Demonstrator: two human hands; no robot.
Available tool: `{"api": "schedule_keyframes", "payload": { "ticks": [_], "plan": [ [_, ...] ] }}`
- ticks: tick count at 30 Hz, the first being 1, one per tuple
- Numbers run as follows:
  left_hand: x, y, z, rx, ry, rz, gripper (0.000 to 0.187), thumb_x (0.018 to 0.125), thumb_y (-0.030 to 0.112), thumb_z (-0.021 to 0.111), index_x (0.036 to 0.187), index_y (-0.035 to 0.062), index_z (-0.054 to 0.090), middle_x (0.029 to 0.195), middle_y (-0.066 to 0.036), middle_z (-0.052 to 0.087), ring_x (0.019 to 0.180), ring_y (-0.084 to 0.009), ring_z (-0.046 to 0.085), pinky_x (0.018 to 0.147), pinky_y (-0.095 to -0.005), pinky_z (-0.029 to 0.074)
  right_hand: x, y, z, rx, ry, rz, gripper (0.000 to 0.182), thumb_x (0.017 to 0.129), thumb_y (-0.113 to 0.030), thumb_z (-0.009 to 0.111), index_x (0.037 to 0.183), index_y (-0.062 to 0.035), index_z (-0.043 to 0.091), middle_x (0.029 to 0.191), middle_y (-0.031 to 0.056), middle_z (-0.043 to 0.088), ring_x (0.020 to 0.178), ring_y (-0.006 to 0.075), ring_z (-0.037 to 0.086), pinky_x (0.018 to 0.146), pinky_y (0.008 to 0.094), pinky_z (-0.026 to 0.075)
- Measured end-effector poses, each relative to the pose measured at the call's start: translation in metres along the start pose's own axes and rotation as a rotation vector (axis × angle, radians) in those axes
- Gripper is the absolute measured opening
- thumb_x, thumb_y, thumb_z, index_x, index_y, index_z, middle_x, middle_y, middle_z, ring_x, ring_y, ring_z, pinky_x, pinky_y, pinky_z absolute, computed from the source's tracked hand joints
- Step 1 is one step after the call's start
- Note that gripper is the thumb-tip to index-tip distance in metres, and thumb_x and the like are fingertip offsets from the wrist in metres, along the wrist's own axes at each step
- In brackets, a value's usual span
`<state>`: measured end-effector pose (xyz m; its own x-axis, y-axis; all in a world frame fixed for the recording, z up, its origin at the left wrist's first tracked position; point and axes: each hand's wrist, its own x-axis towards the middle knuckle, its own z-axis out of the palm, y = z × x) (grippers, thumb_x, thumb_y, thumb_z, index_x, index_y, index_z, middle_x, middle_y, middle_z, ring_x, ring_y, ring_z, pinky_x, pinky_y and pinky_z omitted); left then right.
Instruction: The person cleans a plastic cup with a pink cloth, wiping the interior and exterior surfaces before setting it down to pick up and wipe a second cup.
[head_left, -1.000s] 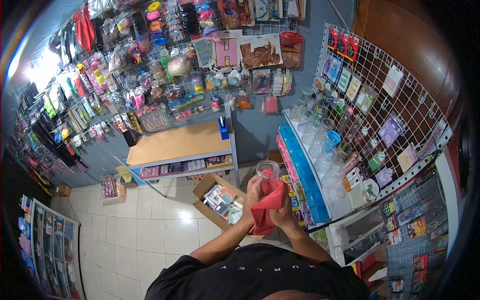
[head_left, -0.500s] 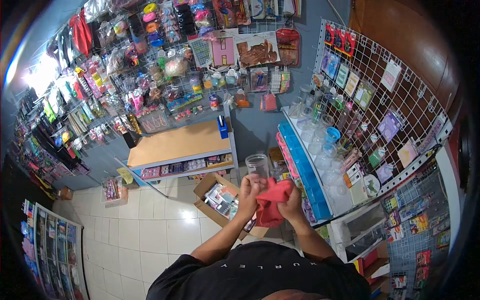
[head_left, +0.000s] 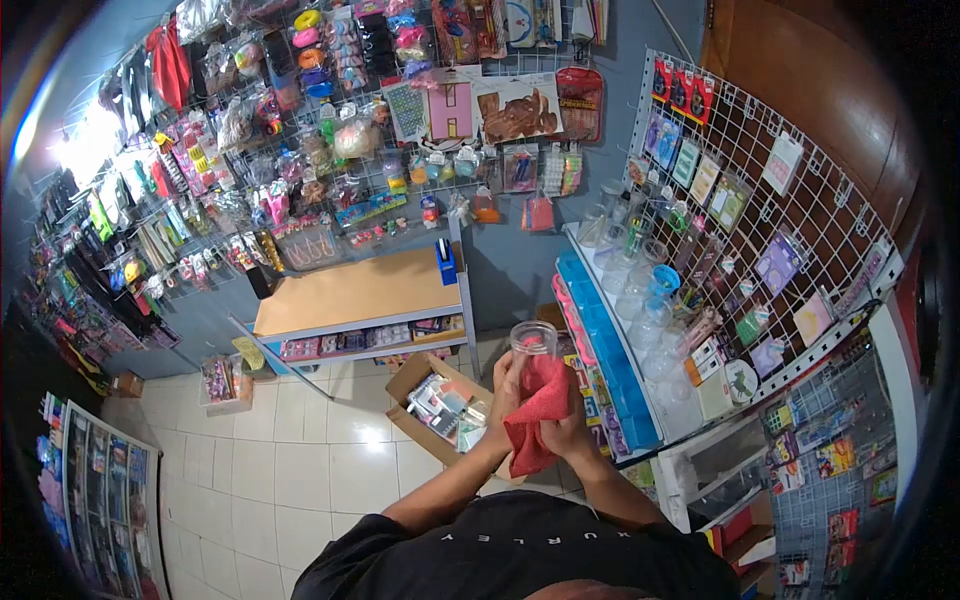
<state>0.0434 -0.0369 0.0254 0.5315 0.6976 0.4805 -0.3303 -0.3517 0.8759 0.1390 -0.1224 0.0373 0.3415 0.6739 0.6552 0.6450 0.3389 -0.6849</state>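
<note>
A clear plastic jar (head_left: 534,340) is held in front of the chest, its round rim facing up and away. My left hand (head_left: 506,392) is closed round the jar's left side. A red cloth (head_left: 537,420) lies against the jar and hangs down between my hands, with some red showing through the clear wall. On the right, my right hand (head_left: 566,425) grips the cloth, its fingers partly hidden behind the fabric.
An open cardboard box (head_left: 407,380) of packaged goods stands on the floor. To the right, a white shelf (head_left: 672,400) holds clear containers above blue bins (head_left: 610,350). A wooden-topped table (head_left: 350,292) stands ahead, below hanging goods.
The jar has moved slightly down and right, closer to the cloth. The cloth, earlier bunched between both hands, now presses against the jar, and my right hand has shifted lower and left.
</note>
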Motion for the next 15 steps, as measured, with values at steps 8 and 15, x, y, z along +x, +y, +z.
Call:
{"api": "schedule_keyframes", "payload": {
  "ticks": [8, 15],
  "plan": [
    [-0.017, 0.01, 0.002, -0.209, 0.15, -0.093, 0.054, 0.104, 0.047, 0.04, 0.134, 0.0019, 0.047, 0.119, -0.005, 0.056, 0.102, -0.0136, 0.055, 0.091, -0.0292, 0.045, -0.004, 0.004, 0.0, -0.067, 0.074, 0.151, 0.041, 0.083, -0.023, 0.07, 0.116, -0.0033, 0.056, 0.104, 0.0209, 0.065, 0.098, 0.0421, 0.063, 0.08, 0.0459, 0.05],
    [-0.01, 0.036, 0.0, -0.358, 0.153, -0.413, 0.049, 0.107, 0.039, 0.036, 0.126, -0.0012, 0.055, 0.109, -0.01, 0.064, 0.103, -0.016, 0.059, 0.097, -0.0302, 0.045, 0.015, -0.024, -0.015, -0.094, 0.121, 0.18, 0.031, 0.076, -0.015, 0.077, 0.097, -0.0036, 0.059, 0.08, 0.0158, 0.067, 0.077, 0.0349, 0.069, 0.068, 0.0378, 0.052]
  ]
}}
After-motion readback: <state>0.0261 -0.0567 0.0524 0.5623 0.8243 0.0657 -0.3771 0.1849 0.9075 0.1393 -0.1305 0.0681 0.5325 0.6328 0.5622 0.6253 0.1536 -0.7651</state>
